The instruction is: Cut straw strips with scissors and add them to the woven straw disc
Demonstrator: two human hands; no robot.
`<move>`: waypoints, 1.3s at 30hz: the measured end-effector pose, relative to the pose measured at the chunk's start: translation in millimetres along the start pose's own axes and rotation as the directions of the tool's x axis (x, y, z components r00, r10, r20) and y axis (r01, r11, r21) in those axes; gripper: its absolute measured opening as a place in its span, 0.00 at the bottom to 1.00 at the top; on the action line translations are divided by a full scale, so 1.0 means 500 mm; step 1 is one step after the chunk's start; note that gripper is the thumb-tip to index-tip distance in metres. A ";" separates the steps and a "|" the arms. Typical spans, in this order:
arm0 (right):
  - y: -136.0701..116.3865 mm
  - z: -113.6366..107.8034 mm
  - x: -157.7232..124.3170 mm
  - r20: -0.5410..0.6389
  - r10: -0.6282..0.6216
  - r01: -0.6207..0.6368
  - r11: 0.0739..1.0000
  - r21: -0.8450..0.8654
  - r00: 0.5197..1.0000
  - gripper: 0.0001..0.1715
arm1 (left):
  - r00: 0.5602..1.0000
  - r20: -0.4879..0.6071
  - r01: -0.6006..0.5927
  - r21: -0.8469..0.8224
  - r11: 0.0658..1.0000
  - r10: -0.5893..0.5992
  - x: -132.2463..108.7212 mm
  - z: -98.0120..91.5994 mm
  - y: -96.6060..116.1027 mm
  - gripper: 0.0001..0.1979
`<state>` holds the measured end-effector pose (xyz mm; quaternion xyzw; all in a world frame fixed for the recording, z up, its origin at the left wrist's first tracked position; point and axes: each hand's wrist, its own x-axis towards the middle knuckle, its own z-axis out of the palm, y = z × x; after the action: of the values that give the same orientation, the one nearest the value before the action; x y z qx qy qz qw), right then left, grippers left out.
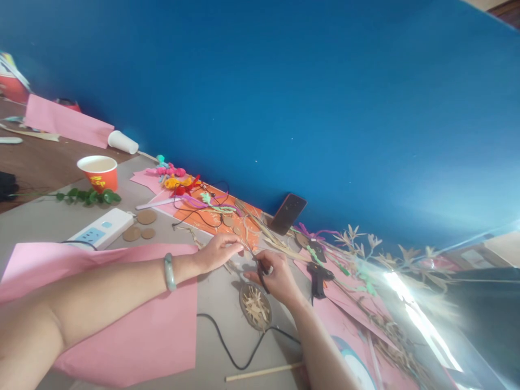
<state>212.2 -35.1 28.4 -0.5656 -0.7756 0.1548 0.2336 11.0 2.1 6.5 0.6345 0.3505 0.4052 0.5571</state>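
Observation:
My left hand [219, 252], with a green bangle [169, 272] on the wrist, is closed in a pinch. What it pinches is too small to make out. Close beside it, my right hand [279, 276] grips black-handled scissors [263, 275], whose blades point up toward my left fingertips. Below both hands lies an oval dish [242, 307] holding pale cut straw pieces [257, 306]. Dried stalks [280, 246] spread over the table behind my fingers.
A black glue gun [319, 279] lies right of my right hand. A phone [288, 213] leans on the blue wall. At left are a white power strip [101, 227], a red paper cup [103, 177], a green sprig [89, 196] and pink paper [162, 336]. A black cable [227, 352] crosses the front.

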 end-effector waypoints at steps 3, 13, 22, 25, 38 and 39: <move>0.001 -0.001 -0.001 0.016 0.018 -0.018 1.000 -0.003 1.000 0.15 | 1.000 0.027 -0.015 0.009 1.000 0.015 -0.004 0.000 0.004 0.13; 0.001 0.000 -0.003 0.021 0.026 -0.027 0.998 0.049 0.999 0.15 | 0.997 0.032 -0.070 0.020 0.997 0.070 -0.008 0.001 0.011 0.12; 0.013 0.006 -0.007 0.031 0.069 -0.070 0.996 0.049 0.997 0.17 | 0.996 0.037 -0.088 0.039 0.995 0.087 -0.009 0.001 0.011 0.12; 0.015 0.007 -0.007 0.036 0.064 -0.066 0.997 0.043 0.997 0.17 | 0.995 0.042 -0.087 0.043 0.995 0.085 -0.009 0.001 0.010 0.12; 0.013 0.006 -0.002 0.022 0.139 -0.141 0.980 0.143 0.990 0.21 | 0.990 0.053 -0.134 0.065 0.989 0.130 -0.011 0.000 0.015 0.14; 0.010 0.006 -0.002 0.029 0.177 -0.179 0.957 0.228 0.984 0.22 | 0.990 0.050 -0.134 0.064 0.989 0.131 -0.011 0.000 0.014 0.14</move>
<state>214.9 -34.2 23.0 -0.6016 -0.6995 0.2661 0.2792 8.7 -3.9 12.9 0.6839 0.3083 0.4145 0.5152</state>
